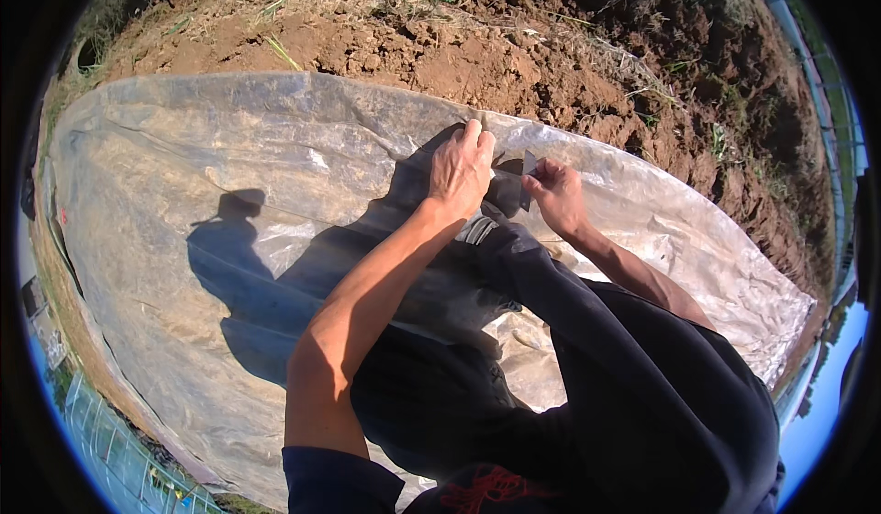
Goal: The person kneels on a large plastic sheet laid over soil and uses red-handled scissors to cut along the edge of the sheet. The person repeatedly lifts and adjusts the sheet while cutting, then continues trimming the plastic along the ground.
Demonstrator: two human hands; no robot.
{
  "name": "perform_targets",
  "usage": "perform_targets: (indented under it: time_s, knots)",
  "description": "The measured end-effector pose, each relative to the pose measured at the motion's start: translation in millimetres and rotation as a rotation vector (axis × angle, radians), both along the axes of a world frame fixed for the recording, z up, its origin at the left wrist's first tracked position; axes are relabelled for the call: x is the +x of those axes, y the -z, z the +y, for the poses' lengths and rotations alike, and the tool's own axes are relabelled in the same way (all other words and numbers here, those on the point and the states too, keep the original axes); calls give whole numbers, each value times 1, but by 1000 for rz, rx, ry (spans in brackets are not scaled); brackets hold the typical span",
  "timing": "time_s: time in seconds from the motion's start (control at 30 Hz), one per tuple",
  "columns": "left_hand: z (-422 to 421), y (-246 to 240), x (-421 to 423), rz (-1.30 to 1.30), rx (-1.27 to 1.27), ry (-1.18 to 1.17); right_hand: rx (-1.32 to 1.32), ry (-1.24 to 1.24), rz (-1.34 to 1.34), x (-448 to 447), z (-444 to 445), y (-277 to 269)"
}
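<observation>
A large translucent plastic sheet (pixel 206 142), dusty and wrinkled, lies spread beneath me. My left hand (pixel 461 170) is close to its far edge with the fingers curled down, pinching the plastic; the fingertips are partly hidden. Just to the right, my right hand (pixel 557 194) holds a thin, dark, flat blade-like piece (pixel 527 170) between thumb and fingers, tilted nearly upright over the sheet. What kind of blade or plate it is cannot be made out. Between my forearms, my dark-trousered leg (pixel 530 266) is bent on the sheet.
Clumpy brown soil (pixel 440 53) with dry straw and weeds borders the sheet's far edge. My shadow (pixel 241 273) falls across the plastic on the left. At the lower left stands a greenhouse-like frame (pixel 117 438); a pale blue structure (pixel 826 101) runs along the right rim.
</observation>
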State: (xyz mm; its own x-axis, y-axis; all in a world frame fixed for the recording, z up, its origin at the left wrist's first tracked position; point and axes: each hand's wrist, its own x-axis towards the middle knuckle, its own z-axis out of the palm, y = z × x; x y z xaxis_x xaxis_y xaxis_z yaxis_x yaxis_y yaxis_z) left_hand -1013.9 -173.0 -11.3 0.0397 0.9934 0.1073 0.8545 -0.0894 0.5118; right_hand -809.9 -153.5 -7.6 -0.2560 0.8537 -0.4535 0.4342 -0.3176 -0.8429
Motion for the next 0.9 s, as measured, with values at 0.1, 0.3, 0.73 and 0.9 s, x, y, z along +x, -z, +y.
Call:
perform_targets:
  time_s: [0.1, 0.3, 0.73, 0.9]
  knots:
    - [-2, -8, -8, -73, -124, 78, 37, 7, 44, -1, 1, 2]
    - [6, -8, -24, 32, -84, 142, 87, -113, -73, -12, 0, -12]
    - [8, -6, -32, -77, -7, 150, 121, -114, -181, -51, 3, -17]
    - [5, -8, -38, -140, -19, 122, 113, -111, -221, -63, 4, -12]
